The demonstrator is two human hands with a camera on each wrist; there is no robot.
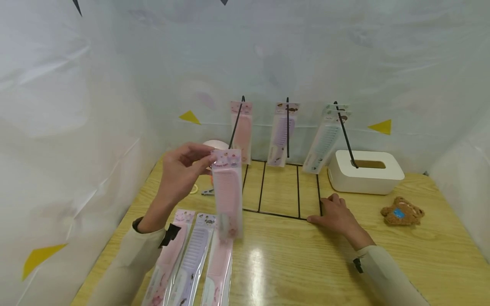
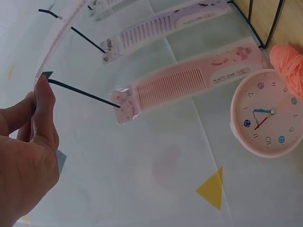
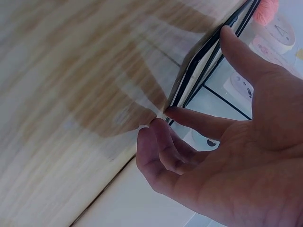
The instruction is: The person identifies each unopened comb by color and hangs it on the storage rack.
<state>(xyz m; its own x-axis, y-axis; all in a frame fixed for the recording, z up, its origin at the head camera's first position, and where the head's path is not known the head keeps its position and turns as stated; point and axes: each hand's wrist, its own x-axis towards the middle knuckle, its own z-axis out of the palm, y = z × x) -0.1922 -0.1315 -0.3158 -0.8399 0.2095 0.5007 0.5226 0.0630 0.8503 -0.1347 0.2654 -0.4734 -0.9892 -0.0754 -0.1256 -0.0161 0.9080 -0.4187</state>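
Note:
My left hand [image 1: 180, 172] pinches the top of a packaged pink comb [image 1: 228, 191] between thumb and fingers. It hangs upright in front of the left prong of a black wire rack [image 1: 298, 191]. In the left wrist view this package is nearly edge-on, close to the prong's tip. On that prong hangs another packaged pink comb [image 2: 170, 87]. A purple comb [image 1: 282, 131] is on the middle prong, and green combs [image 1: 325, 140] are on the right one. My right hand [image 1: 338, 216] touches the rack's front right corner, its thumb and index finger extended along the base.
Packaged pink and purple combs [image 1: 193, 250] lie at the table's front left. Behind my left hand are a round pink clock [image 2: 255, 132] and orange yarn [image 2: 289, 68]. A white tissue box [image 1: 367, 180] and a brown plush bear [image 1: 407, 212] sit to the right.

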